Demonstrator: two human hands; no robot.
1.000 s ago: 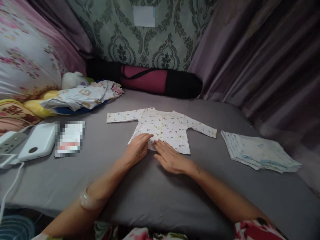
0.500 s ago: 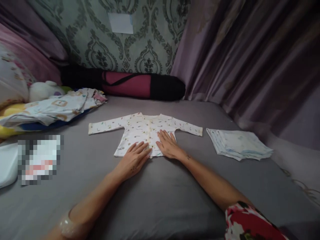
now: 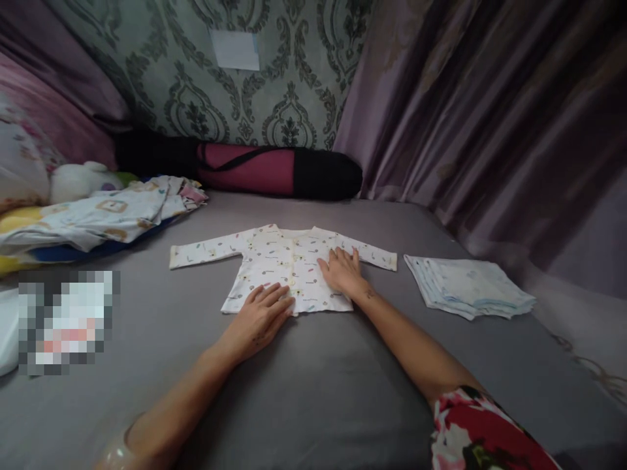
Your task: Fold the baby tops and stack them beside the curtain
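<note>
A small white baby shirt [image 3: 274, 261] with a scattered print, pale yellow cuffs and a front placket lies face up on the grey bed sheet [image 3: 313, 385], both sleeves stretched out sideways. My left hand [image 3: 262, 318] rests flat, fingers together, over the lower hem just left of the placket. On the shirt's right side, near where the sleeve joins, lies my right hand [image 3: 341, 271], with its fingers slightly spread and palm down. Neither hand grips the cloth.
To the right is a stack of folded pale cloths [image 3: 470, 287]. A long black and maroon bag [image 3: 249, 168] lies along the wall. At left are a printed cloth heap [image 3: 112, 209], a white plush toy [image 3: 81, 183] and a blurred-out item [image 3: 73, 320]. Purple curtains [image 3: 392, 130] hang at right.
My right hand has slid right and slightly up across the shirt, from beside the placket toward the sleeve joint. My left hand has stayed near the hem. The view has shifted slightly.
</note>
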